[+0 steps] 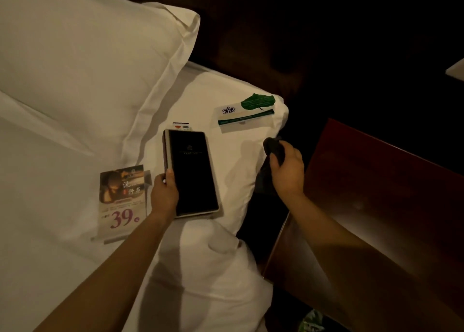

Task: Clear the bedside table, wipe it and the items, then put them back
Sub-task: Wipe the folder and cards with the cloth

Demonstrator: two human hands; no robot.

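The left hand is gripping the black folder lying on the bed; the right hand is clutching a dark cloth beside the wooden table.

Under the top end of the black folder lies a white thing, showing only a strip with a red and a grey button. The left hand covers the folder's lower left edge, its fingers out of sight. The dark cloth gripped by the right hand melts into shadow, its outline lost. Fine print on the leaf card and the price card is too small to read. The bedside table runs off the right edge. A pale object at the right edge and a green-white scrap at the bottom edge are cut off.
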